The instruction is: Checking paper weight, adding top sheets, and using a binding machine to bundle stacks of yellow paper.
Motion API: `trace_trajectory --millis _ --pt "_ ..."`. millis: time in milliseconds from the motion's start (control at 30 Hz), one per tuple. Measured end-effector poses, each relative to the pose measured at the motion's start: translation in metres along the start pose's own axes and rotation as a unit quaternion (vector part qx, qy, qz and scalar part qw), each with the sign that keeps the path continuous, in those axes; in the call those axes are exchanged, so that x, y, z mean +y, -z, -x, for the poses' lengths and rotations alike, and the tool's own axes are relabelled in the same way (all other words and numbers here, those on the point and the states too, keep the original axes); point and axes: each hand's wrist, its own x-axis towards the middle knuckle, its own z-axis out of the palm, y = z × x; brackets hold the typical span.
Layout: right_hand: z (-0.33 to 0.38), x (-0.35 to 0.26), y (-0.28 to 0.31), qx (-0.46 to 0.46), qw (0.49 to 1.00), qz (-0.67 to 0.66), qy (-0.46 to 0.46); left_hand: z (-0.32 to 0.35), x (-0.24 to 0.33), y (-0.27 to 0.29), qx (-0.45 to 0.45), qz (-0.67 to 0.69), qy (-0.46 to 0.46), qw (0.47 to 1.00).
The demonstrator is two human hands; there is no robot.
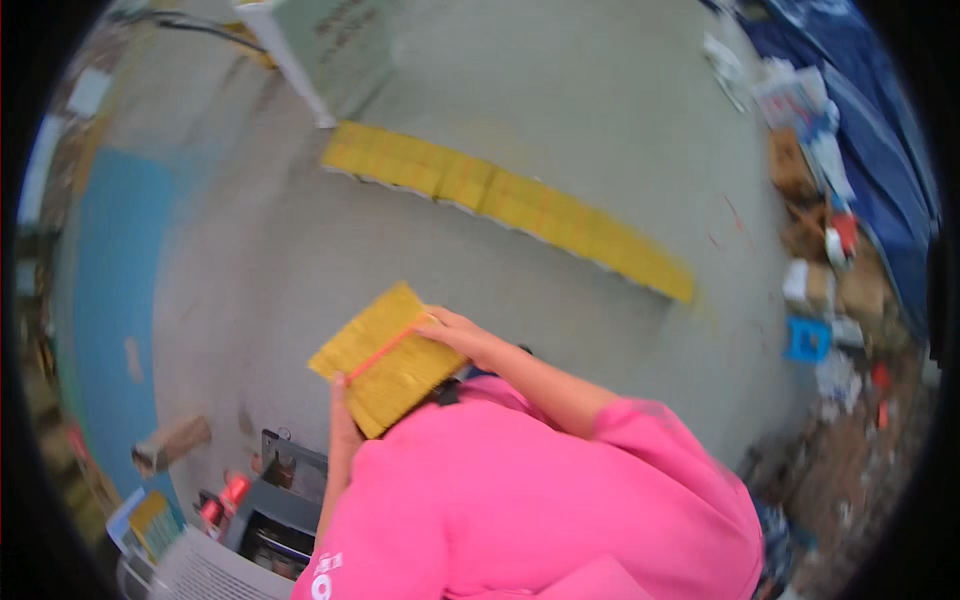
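A yellow rectangular bundle (385, 365), apparently of stacked paper, has a red band across its middle. It lies tilted between my hands, close in front of my pink shirt. My left hand (343, 415) grips its left edge near one end of the band. At the opposite edge, my right hand (455, 333) is closed with the thumb over the top, by the band's other end. The undersides of both hands are hidden. Beyond them a long row of similar yellow bundles (505, 197) runs slantwise over the grey floor, set side by side.
A pale box-like cabinet (340, 55) stands at the row's far left end. Blue floor covering (120, 290) lies at left. Near left are a dark open case (285, 515) and a grey plastic chair (215, 570). Cardboard boxes, a blue stool (808, 340) and blue tarpaulin (880, 110) line the right.
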Motion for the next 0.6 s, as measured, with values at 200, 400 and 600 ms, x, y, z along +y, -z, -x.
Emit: trace_trajectory --millis 200,400,600 --pt "-0.114 -0.077 -0.037 0.022 0.999 0.025 -0.015 -0.066 0.137 -0.001 0.032 -0.098 -0.032 0.994" --pt "-0.220 -0.164 -0.052 -0.056 0.987 0.142 -0.044 -0.124 0.212 0.021 0.090 -0.044 -0.104 0.989" --pt "-0.371 -0.217 -0.040 -0.100 0.970 0.210 -0.065 -0.228 0.266 0.035 0.124 -0.036 -0.166 0.978"
